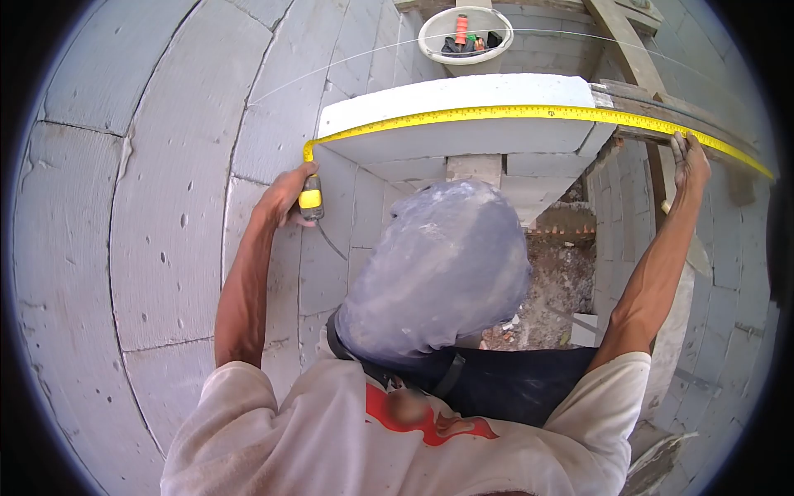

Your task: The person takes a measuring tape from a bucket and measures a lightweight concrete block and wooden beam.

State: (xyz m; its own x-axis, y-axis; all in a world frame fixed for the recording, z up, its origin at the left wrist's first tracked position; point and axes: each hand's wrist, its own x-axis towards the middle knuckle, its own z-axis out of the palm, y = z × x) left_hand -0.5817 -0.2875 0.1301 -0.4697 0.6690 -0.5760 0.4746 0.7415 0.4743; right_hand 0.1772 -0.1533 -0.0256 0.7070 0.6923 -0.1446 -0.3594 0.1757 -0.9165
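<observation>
My left hand (289, 196) is wrapped around the tape measure case (310, 198), close against the grey block wall. From the case, the yellow tape blade (496, 112) stretches to the right along the top front edge of a white block (463, 93). My right hand (690, 159) pinches the blade's lower edge beyond the block's right end. The blade runs on past that hand to the far right. A short strap hangs below the case.
A white bucket (426, 35) with an orange-handled tool (461, 28) stands behind the block. Wooden planks (624, 41) cross at the upper right. A thin line arcs overhead. Block walls (174, 190) rise at both sides, with a rubble-strewn floor (546, 281) far below.
</observation>
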